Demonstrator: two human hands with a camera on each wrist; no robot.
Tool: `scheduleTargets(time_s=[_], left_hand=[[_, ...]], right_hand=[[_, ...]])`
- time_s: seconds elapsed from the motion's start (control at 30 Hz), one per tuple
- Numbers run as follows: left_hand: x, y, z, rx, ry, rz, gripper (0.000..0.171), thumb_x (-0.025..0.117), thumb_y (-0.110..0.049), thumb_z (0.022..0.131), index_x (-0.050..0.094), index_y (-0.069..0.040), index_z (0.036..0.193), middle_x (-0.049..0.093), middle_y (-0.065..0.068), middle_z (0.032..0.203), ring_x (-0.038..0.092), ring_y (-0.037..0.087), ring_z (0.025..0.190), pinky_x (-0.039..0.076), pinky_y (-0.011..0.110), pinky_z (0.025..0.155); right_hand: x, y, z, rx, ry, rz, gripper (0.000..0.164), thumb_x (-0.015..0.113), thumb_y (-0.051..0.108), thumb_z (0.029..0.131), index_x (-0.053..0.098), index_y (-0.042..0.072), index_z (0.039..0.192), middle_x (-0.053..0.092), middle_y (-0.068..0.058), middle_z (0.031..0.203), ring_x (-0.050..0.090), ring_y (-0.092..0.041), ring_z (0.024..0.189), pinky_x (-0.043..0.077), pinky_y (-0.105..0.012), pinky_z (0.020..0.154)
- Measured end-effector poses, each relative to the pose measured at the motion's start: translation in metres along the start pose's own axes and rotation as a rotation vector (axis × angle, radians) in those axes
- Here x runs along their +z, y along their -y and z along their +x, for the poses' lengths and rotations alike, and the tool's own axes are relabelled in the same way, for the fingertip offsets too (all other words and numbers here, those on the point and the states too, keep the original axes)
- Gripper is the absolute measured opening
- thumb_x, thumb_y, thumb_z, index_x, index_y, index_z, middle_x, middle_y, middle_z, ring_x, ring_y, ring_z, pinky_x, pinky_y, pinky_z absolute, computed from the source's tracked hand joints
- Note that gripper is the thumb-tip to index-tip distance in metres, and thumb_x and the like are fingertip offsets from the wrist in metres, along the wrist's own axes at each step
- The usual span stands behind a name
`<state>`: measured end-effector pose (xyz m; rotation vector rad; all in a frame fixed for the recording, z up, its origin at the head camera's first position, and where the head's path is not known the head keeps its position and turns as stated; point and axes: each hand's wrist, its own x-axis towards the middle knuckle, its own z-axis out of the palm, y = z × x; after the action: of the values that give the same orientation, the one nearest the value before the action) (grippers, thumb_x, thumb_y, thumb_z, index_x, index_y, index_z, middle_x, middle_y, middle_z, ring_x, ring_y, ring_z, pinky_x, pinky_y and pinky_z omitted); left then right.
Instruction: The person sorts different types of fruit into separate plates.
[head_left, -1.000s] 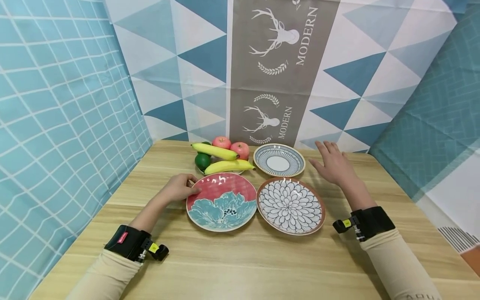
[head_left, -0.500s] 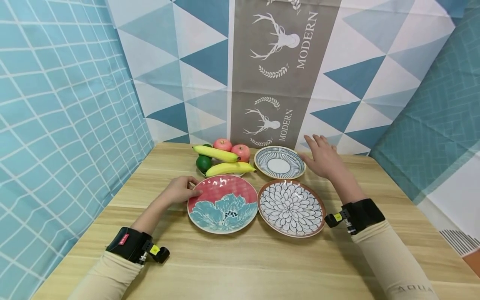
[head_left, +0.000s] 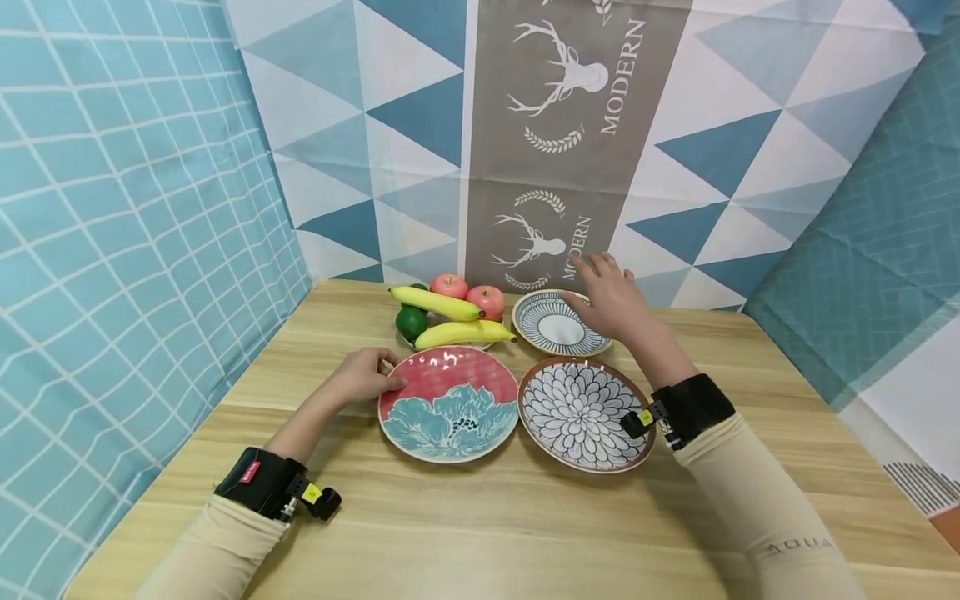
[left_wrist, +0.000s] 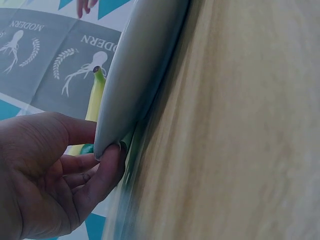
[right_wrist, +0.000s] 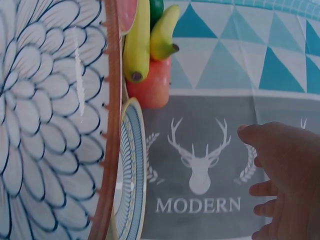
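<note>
My left hand (head_left: 363, 377) pinches the left rim of a red plate (head_left: 450, 404) with a teal flower. In the left wrist view the thumb and fingers close on the edge of that plate, whose pale underside shows. My right hand (head_left: 611, 302) is in the air with fingers spread, over the right part of a small blue-striped plate (head_left: 542, 323), and holds nothing. In front of the striped plate sits a brown-rimmed plate (head_left: 581, 408) with a petal pattern. The right wrist view shows the right hand (right_wrist: 290, 175) apart from both of these plates.
Behind the red plate, a plate of fruit holds two bananas (head_left: 465, 332), two pink apples (head_left: 486, 302) and green round fruit (head_left: 412, 322). A patterned cloth wall (head_left: 412, 167) closes off the back of the wooden table (head_left: 450, 533). Blue tiled cloth (head_left: 135, 208) hangs at the left.
My right hand has moved left, from beside the striped plate to above it. The left hand keeps its grip on the red plate, which stays in place.
</note>
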<state>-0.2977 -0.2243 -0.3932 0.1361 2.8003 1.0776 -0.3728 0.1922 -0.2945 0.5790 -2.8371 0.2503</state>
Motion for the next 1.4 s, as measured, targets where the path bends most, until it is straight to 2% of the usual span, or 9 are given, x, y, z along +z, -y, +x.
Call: scheduleTargets(time_s=[0.2,0.43,0.63,0.9,1.17,1.4], left_hand=[[-0.004,-0.001,0.001,-0.004,-0.001,0.000,0.036,0.078,-0.022,0.096,0.069,-0.001,0.124,0.062,0.010,0.092,0.057,0.021,0.079,0.048,0.028,0.065],[-0.003,-0.001,0.000,-0.007,0.003,-0.004,0.036,0.078,-0.022,0.097,0.069,-0.001,0.125,0.061,0.010,0.092,0.057,0.021,0.079,0.048,0.028,0.064],[-0.002,0.000,-0.002,-0.010,-0.007,-0.003,0.037,0.078,-0.023,0.097,0.069,-0.001,0.125,0.061,0.011,0.092,0.057,0.022,0.080,0.048,0.029,0.065],[-0.001,0.001,-0.005,-0.021,-0.009,-0.009,0.037,0.078,-0.023,0.097,0.069,-0.002,0.125,0.063,0.010,0.093,0.058,0.021,0.079,0.049,0.029,0.065],[-0.001,0.000,-0.004,0.005,-0.009,-0.008,0.034,0.079,-0.023,0.097,0.070,-0.002,0.122,0.062,0.009,0.090,0.057,0.021,0.079,0.047,0.029,0.064],[0.001,-0.002,-0.005,0.009,-0.011,-0.010,0.033,0.079,-0.022,0.096,0.071,-0.001,0.121,0.063,0.009,0.089,0.058,0.019,0.078,0.048,0.028,0.064]], right_hand=[[-0.004,0.022,0.010,-0.024,0.005,0.021,0.075,0.052,0.049,0.109,0.024,0.014,0.169,0.022,-0.025,0.171,0.010,-0.045,0.160,0.014,-0.071,0.123],[0.004,0.045,0.023,-0.071,-0.017,0.037,0.074,0.053,0.049,0.108,0.027,0.015,0.168,0.026,-0.022,0.170,0.014,-0.044,0.160,0.016,-0.067,0.124],[0.011,0.064,0.031,-0.101,-0.012,0.057,0.072,0.053,0.050,0.108,0.029,0.017,0.168,0.029,-0.021,0.169,0.019,-0.042,0.159,0.018,-0.067,0.124],[0.018,0.089,0.042,-0.135,-0.001,0.043,0.073,0.055,0.051,0.107,0.031,0.017,0.167,0.033,-0.021,0.166,0.031,-0.041,0.154,0.025,-0.061,0.124],[0.022,0.101,0.053,-0.177,-0.011,0.034,0.071,0.054,0.054,0.107,0.035,0.018,0.166,0.035,-0.020,0.165,0.034,-0.040,0.153,0.027,-0.062,0.123],[0.028,0.116,0.057,-0.184,0.031,0.057,0.068,0.056,0.048,0.108,0.035,0.018,0.166,0.035,-0.018,0.166,0.035,-0.040,0.152,0.035,-0.061,0.119]])
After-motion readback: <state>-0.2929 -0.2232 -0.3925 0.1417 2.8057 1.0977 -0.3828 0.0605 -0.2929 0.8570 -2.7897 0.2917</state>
